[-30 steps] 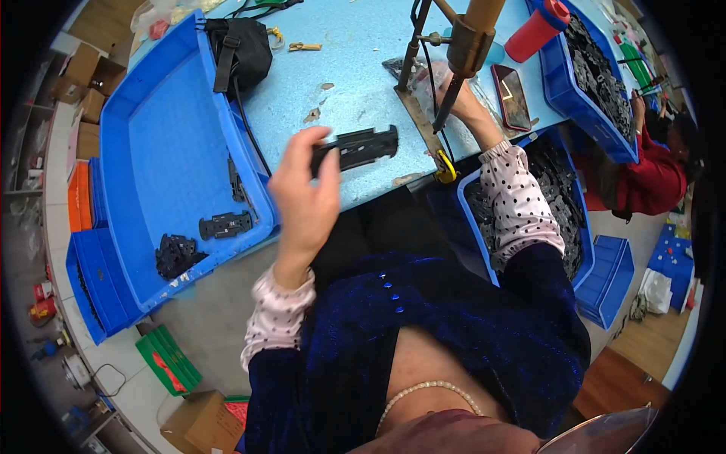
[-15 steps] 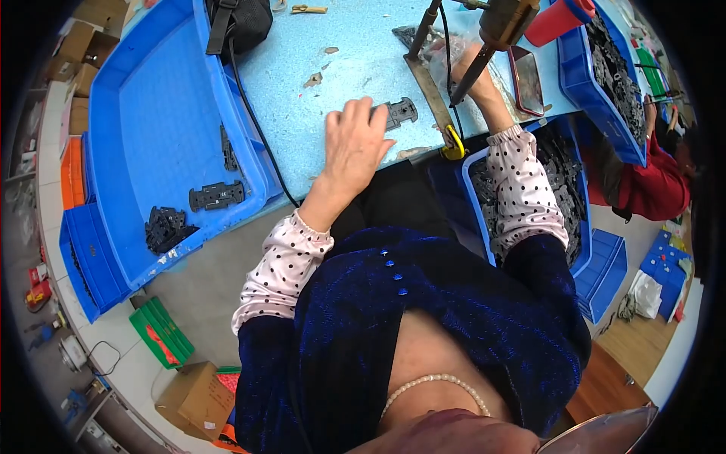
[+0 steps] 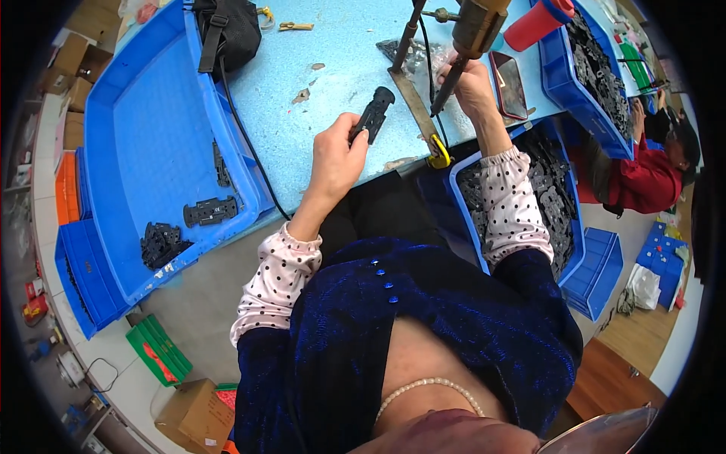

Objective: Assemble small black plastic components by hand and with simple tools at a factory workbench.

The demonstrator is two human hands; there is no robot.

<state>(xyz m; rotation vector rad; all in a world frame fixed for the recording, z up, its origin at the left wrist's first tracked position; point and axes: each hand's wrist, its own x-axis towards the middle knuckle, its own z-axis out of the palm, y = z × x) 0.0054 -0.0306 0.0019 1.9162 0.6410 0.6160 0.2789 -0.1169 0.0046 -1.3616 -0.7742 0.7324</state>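
My left hand pinches a flat black plastic toy car chassis between thumb and fingers, tilted up above the blue table. Beyond the upright metal post of a bench machine, my right hand has its fingers curled together at a clear plastic bag of small dark pieces. The machine's slanted rod partly covers those fingertips, so what they hold cannot be made out. At left, a large blue tray holds a few similar black chassis.
Under my right forearm stands a blue bin full of black parts; another blue bin is at the far right. A phone, a red cup and a black bag lie around the table. A co-worker in red is at right.
My left hand has picked the black chassis up off the table and tilted it upright. My right hand stays by the bag, its fingers now more drawn in near the machine's rod.
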